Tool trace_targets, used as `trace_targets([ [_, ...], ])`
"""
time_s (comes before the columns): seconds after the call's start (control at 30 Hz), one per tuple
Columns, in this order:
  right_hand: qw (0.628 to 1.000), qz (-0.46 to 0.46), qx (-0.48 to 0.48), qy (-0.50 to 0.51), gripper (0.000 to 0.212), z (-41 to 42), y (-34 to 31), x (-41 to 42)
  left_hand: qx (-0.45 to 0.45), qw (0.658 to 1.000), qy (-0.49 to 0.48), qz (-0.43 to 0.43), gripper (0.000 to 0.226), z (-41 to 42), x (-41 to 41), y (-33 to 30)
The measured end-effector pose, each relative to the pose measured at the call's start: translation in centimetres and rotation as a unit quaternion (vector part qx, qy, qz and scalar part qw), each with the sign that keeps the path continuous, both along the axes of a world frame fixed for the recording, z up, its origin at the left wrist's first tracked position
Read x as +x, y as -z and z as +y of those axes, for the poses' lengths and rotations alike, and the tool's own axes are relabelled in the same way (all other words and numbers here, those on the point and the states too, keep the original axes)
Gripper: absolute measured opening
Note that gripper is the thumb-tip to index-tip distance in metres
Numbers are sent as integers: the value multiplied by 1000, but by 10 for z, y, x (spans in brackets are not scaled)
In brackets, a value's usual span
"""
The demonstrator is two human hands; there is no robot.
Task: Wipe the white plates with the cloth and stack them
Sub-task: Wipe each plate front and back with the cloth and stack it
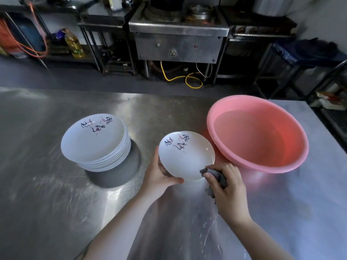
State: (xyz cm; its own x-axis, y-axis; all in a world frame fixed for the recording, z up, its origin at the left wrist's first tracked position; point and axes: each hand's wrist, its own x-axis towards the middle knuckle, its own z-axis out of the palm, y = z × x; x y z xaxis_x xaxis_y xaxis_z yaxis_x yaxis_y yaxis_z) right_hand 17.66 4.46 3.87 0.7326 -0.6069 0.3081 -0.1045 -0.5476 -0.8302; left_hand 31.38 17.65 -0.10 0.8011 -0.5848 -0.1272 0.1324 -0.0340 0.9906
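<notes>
While my left hand [159, 177] grips the plate [186, 155] by its near rim beside the basin [234, 117], my right hand [228, 188] pinches the cloth [216, 174]; the plate looks glossy, slippery, breakable.

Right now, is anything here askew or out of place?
Yes: the stack of white plates leans, its top plates overhanging the gray container beneath. The pink basin sits level.

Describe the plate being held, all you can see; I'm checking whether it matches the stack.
The plate is white, round, shallow and glossy, with dark brush lettering and pinkish strokes near its far rim. It is tilted above the steel table, beside the pink basin. The left hand grips its near-left edge; the right hand presses a grey cloth against its near-right rim.
</notes>
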Motion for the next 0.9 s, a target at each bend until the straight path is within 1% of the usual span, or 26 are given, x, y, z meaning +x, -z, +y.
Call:
trace_targets([
  [0.07, 1000, 8, -8, 4, 14, -1, 3, 0, 21, 999, -13, -23, 105, -2, 2, 4],
  [0.17, 1000, 8, -12, 8, 13, -4, 5, 0, 62, 994, -37, -83, 100, -6, 4, 13],
  [0.27, 1000, 15, -14, 8, 10, -5, 6, -1, 149, 984, -60, -79, 112, -10, 0, 20],
  [0.3, 1000, 18, -16, 7, 9, -6, 7, -1, 164, 981, -61, -78, 114, -10, -1, 22],
  [0.4, 999, 33, -30, 6, 5, -6, 10, -4, 155, 983, -50, -81, 112, -13, -1, 24],
  [0.5, 999, 29, -41, 7, 8, -5, 10, -6, 146, 986, -50, -71, 108, -13, -1, 21],
  [0.6, 999, 18, -34, 0, 9, -6, 7, -9, 162, 981, -65, -89, 96, -2, -10, 14],
  [0.7, 999, 15, -28, -21, 14, -3, 3, -9, 149, 979, -91, -101, 83, 27, -21, 6],
  [0.77, 999, 13, -16, -42, 17, 3, 3, -3, 153, 974, -105, -130, 68, 53, -21, -2],
  [0.83, 997, 8, 8, -71, 19, 16, 5, 9, 161, 962, -146, -164, 50, 84, -14, -13],
  [0.9, 995, 0, 23, -95, 23, 35, 7, 27, 162, 947, -210, -181, 40, 116, -1, -26],
])
